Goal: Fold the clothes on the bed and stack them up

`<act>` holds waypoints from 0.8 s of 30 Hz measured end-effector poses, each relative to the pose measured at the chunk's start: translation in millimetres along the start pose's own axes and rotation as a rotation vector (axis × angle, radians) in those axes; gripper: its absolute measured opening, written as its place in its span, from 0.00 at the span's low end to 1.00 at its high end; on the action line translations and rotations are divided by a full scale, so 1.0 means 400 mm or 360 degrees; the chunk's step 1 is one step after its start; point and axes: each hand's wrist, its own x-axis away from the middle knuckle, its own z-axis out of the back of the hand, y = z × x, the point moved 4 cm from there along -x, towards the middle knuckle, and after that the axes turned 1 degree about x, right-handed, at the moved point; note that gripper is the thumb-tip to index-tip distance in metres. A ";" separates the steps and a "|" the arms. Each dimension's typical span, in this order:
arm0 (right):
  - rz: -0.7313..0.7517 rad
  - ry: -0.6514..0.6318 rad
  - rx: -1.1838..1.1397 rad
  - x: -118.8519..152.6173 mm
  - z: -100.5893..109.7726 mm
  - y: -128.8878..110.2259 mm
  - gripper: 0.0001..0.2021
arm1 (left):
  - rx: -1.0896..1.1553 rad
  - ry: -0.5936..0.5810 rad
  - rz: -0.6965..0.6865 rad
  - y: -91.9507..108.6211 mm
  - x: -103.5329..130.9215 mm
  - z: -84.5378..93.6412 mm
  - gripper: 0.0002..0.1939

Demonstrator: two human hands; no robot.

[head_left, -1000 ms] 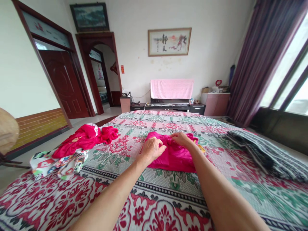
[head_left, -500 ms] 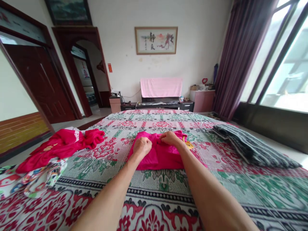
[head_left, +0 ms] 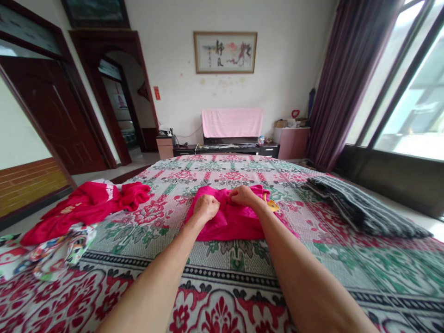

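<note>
Curled tighter than a second ago, your left hand now pinches the pink cloth, suggesting close work at its gathered middle. The cloth lies creased on the cover, near edge fairly straight; slightly farther off, your right hand also pinches it.

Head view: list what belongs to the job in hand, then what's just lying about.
In hand:
magenta garment
left hand and right hand, both on it
floral cover beneath

Lying about:
red garment with white lettering
multicoloured printed cloth
dark striped cloth
</note>
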 end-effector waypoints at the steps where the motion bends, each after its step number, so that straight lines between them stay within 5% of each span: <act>1: 0.0005 0.0006 0.0000 -0.002 -0.002 0.002 0.12 | 0.0016 0.0016 0.0037 -0.006 -0.004 0.004 0.14; 5: 0.0053 -0.0007 -0.0006 -0.008 -0.008 0.007 0.11 | 0.0108 0.0039 0.0067 -0.008 0.000 0.008 0.16; 11: 0.0063 -0.0036 0.0023 -0.013 -0.011 0.008 0.12 | -0.0073 0.0018 -0.0197 0.026 0.020 -0.010 0.13; 19: 0.0063 -0.0022 0.0055 -0.009 -0.002 0.000 0.13 | 0.0375 -0.0001 0.0193 -0.033 -0.018 0.024 0.09; 24: 0.0118 -0.0146 0.0059 0.000 0.000 -0.022 0.15 | 0.0489 0.0068 0.0223 -0.045 -0.021 0.035 0.09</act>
